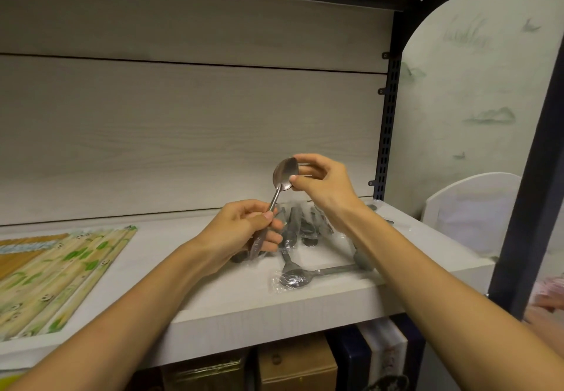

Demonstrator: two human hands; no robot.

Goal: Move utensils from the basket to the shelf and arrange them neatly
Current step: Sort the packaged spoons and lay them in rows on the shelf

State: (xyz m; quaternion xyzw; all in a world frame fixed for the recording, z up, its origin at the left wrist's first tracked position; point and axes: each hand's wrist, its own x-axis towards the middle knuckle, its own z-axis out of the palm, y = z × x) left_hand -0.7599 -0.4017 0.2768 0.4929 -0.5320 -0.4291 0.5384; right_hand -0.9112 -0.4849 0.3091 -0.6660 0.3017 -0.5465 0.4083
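Holding one utensil up over the pale wood-grain shelf board (213,296), we're mid-placement; no basket in view. On the board's left end lie flat packs of bamboo chopsticks in green-printed sleeves (61,274), fanned toward the front edge. Toward the right end sits a loose heap of plastic-wrapped steel spoons (300,250), handles pointing several ways, one wrapped spoon lying nearest the front edge. Cardboard boxes (297,366) show below the board.

Our left hand (241,232) is curled round the handle of the bare shiny steel spoon (285,174), thumb on top. Our right hand (320,181) pinches the bowl between thumb and fingertips. The spoon's long axis runs steeply up and slightly right, bowl uppermost, directly above the heap's back part. So the target spot lies straight below and slightly toward us from both hands. We judge the left hand, lower and on the handle, is nearer the board and better placed to lay it down alongside the others.
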